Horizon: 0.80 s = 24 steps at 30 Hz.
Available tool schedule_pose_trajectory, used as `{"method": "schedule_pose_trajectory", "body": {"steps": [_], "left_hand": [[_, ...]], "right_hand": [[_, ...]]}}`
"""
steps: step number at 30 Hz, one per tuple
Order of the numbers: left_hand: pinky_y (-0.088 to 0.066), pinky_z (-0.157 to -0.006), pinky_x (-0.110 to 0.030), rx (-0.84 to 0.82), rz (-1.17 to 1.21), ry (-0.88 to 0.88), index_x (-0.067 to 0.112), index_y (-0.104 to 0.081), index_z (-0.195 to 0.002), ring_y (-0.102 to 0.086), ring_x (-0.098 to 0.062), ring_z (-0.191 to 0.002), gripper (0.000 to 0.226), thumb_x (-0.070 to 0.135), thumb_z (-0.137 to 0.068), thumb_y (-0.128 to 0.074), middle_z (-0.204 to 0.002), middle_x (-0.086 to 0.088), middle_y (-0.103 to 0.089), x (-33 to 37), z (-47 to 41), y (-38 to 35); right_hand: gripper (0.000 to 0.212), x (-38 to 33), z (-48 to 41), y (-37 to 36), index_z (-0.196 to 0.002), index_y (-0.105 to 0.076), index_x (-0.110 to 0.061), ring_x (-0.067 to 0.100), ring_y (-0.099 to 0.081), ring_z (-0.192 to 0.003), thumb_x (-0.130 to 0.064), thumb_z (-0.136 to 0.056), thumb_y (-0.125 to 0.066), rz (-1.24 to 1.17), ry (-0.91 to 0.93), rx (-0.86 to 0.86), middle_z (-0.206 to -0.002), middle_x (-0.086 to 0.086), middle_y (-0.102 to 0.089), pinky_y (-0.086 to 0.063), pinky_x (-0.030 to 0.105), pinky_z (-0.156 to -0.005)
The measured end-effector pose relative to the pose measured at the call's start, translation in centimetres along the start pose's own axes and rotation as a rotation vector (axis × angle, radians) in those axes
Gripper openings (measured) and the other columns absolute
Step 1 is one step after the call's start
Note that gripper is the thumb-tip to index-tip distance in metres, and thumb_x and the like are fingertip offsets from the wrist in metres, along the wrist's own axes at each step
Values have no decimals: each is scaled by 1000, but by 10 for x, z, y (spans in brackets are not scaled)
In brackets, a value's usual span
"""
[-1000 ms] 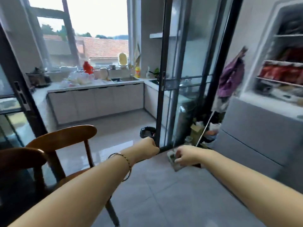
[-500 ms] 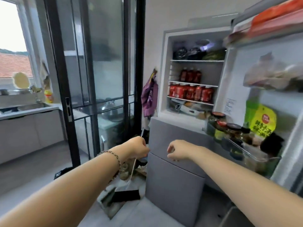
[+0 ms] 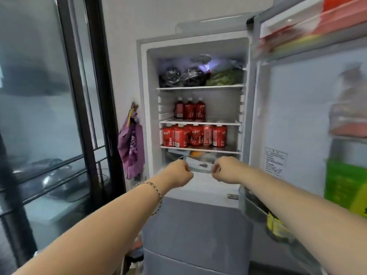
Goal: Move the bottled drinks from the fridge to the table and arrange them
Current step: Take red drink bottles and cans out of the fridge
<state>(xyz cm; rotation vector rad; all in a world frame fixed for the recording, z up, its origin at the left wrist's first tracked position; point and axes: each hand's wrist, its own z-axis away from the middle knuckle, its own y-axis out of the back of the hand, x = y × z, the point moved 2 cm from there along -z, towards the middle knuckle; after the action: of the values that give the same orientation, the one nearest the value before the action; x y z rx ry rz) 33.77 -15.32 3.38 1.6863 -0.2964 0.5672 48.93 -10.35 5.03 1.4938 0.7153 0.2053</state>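
Fingers curled into fists, nothing held: left grip (image 3: 179, 173) and right grip (image 3: 224, 169), side by side, slightly apart, before the open fridge (image 3: 151, 108). Three red bottles (image 3: 189, 110) on middle shelf (image 3: 218, 122); more on the one below.

open white fridge (image 3: 151, 76) | grey lower fridge drawer fronts (image 3: 196, 231) | three red plastic bottles (image 3: 189, 110), white caps, second fridge shelf | red white-lettered bottle row (image 3: 179, 135), third fridge shelf | purple printed cloth bag (image 3: 131, 147), left of fridge | green-yellow packet (image 3: 345, 185), fridge door
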Motion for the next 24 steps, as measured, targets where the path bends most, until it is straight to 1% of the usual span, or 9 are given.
{"method": "schedule_pose_trajectory", "body": {"steps": [3, 6, 9, 11, 14, 18, 20, 22, 24], "left_hand": [[-47, -68, -29, 31, 29, -38, 9, -57, -93, -63, -25, -85, 10, 17, -89, -52, -91, -9, -63, -4, -62, 3], [-54, -74, -34, 135, 82, -61, 13, -57, -91, -63, -23, -85, 5, 16, -88, -53, -89, -5, -62, -10, -128, 12], [-53, -76, -31, 254, 149, -75, 16, -57, -90, -60, -18, -84, 4, 13, -87, -55, -89, 0, -61, -14, -189, 26], [-50, -70, -27, 326, 186, -74, 16, -57, -91, -59, -16, -80, 7, 12, -86, -54, -90, -1, -62, -16, -234, 38], [-45, -57, -21, 382, 225, -65, 17, -52, -96, -54, -10, -68, 9, 14, -87, -53, -85, 2, -57, -21, -293, 55], [-50, -67, -30, 411, 290, -58, 12, -51, -114, -55, -15, -74, 26, 14, -88, -55, -100, -1, -57, -30, -355, 67], [-51, -60, -29, 399, 319, -43, 13, -48, -120, -56, -15, -68, 35, 14, -86, -57, -105, -1, -56, -38, -384, 69], [-48, -62, -29, 406, 317, -43, 17, -48, -123, -60, -20, -80, 44, 16, -81, -62, -116, -6, -54, -48, -418, 69], [-49, -80, -33, 386, 284, -19, 21, -45, -129, -58, -29, -102, 56, 20, -78, -67, -127, -12, -46, -56, -456, 72]], "right_hand": [[16, 8, -60, 12, -97, -68, -15, 22, -62, -93, -18, -87, -56, -10, -10, 110, -105, 4, -67, -52, 38, -88], [14, 17, -127, 23, -88, -67, -23, 20, -61, -99, -16, -86, -55, -31, 39, 232, -108, 0, -67, -50, 34, -90], [20, 29, -191, 37, -101, -68, -17, 22, -61, -103, -17, -86, -55, -103, 73, 363, -111, 3, -67, -48, 31, -88], [23, 38, -240, 52, -107, -65, -16, 23, -60, -102, -17, -87, -55, -135, 61, 404, -113, 6, -65, -47, 30, -86], [26, 47, -306, 72, -112, -64, -13, 25, -58, -110, -14, -87, -55, -176, 39, 418, -119, 8, -63, -46, 31, -93], [31, 57, -378, 79, -118, -60, -12, 26, -55, -114, -12, -87, -55, -210, -24, 444, -126, 9, -59, -45, 32, -92], [34, 62, -408, 76, -120, -58, -11, 28, -54, -115, -12, -86, -56, -194, -35, 442, -128, 11, -55, -45, 33, -92], [43, 71, -444, 69, -128, -52, -15, 32, -49, -118, -16, -85, -58, -158, -48, 401, -132, 15, -47, -44, 35, -97], [59, 80, -484, 63, -138, -40, -24, 36, -42, -125, -24, -83, -62, -121, -93, 342, -137, 20, -41, -39, 37, -105]]}}
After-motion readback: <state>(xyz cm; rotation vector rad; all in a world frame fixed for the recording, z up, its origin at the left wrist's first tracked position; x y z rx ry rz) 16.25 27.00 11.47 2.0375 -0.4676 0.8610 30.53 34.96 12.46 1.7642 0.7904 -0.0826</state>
